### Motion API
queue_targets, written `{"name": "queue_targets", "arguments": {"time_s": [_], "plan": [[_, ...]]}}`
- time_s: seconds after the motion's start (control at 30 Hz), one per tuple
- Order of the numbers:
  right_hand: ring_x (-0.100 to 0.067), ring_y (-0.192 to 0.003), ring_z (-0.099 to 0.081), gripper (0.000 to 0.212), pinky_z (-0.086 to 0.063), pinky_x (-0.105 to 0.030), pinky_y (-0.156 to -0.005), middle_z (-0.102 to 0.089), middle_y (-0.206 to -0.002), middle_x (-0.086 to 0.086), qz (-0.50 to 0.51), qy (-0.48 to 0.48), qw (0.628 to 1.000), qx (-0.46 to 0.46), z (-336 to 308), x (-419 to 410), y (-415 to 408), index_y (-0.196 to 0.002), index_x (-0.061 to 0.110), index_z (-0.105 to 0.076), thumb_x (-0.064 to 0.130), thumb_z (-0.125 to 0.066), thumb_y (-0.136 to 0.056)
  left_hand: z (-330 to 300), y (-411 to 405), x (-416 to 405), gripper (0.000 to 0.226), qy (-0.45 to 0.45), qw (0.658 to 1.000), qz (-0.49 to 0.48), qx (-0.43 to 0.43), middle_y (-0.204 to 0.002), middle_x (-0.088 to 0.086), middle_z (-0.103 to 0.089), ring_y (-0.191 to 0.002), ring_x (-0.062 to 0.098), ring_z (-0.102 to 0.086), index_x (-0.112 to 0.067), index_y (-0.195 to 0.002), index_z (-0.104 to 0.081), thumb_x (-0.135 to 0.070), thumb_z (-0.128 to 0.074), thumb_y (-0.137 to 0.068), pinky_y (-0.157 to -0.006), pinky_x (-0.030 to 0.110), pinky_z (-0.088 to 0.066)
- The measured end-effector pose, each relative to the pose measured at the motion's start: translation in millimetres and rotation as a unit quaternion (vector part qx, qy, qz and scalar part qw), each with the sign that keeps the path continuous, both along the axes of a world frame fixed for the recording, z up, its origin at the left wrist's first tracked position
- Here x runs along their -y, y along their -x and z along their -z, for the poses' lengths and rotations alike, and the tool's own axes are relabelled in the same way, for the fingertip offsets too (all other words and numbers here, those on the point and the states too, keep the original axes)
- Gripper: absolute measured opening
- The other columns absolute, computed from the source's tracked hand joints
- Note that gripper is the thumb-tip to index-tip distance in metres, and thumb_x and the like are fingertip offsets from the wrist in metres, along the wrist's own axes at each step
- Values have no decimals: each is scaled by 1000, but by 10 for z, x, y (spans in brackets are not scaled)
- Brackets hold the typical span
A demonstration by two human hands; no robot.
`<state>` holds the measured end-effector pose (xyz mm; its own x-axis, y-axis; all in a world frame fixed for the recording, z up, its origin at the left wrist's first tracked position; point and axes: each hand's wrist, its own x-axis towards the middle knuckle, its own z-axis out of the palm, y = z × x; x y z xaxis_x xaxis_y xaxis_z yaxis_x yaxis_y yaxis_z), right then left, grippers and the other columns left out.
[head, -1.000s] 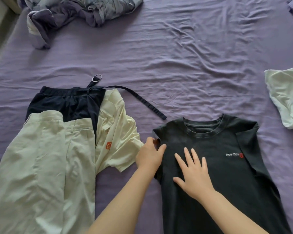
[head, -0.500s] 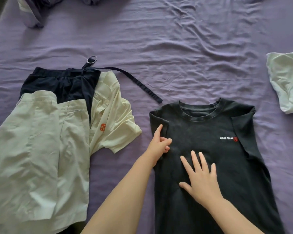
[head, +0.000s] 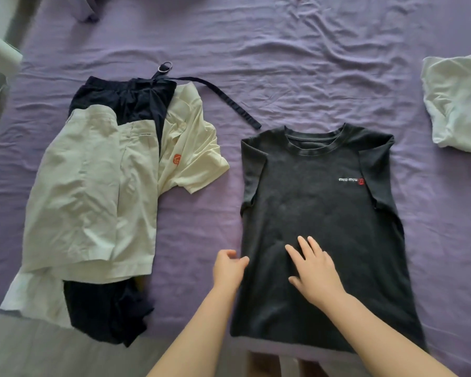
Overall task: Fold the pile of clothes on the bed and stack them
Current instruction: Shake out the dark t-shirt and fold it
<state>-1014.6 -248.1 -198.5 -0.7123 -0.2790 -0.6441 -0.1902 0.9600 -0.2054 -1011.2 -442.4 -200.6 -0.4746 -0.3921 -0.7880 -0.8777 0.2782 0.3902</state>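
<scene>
Smoothing the dark T-shirt (head: 321,213) on the bed (head: 283,55), the right hand (head: 314,270) is pressing flat and open. The left hand (head: 229,269) is hovering at its left edge, fingers loosely curled, holding nothing; next it likely needs folding that side inward.

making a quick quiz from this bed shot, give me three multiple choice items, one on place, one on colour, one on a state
1. Where does the black strap lie?
A. between the pile and the dark t-shirt's collar
B. on the white garment at right
C. under the right hand

2. What colour is the bed sheet?
A. green
B. purple
C. grey

3. How does the right hand lie?
A. clenched round a sleeve
B. lifted clear of the bed
C. flat, fingers spread, on the dark t-shirt

Answers: 1 A, it runs from the pile toward the collar; 2 B, purple all over; 3 C, the palm lies on the shirt front.
</scene>
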Motion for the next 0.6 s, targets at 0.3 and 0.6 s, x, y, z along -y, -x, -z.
{"name": "queue_targets", "arguments": {"time_s": [0.3, 0.6], "plan": [[-23, -147, 5, 72, -12, -45, -118, -4, -160, -1, -53, 74, 995, 50, -71, -133, -451, -148, 36, -22, 59, -51, -87, -267, -877, -45, 27, -98, 990, -87, 56, -74, 10, -59, -71, 20, -55, -6, -71, -59, -26, -68, -87, -66, 32, -47], [-16, -137, -33, 74, -28, -30, -109, -41, -143, 11, -22, 156, 986, 55, -177, -150, -588, -136, 30, -42, 68, -50, -73, -614, -376, -322, 22, -136, 962, -235, -32, -74, 12, -59, -65, 25, -57, -5, -75, -59, -19, -59, -93, -48, 27, -49]]}}
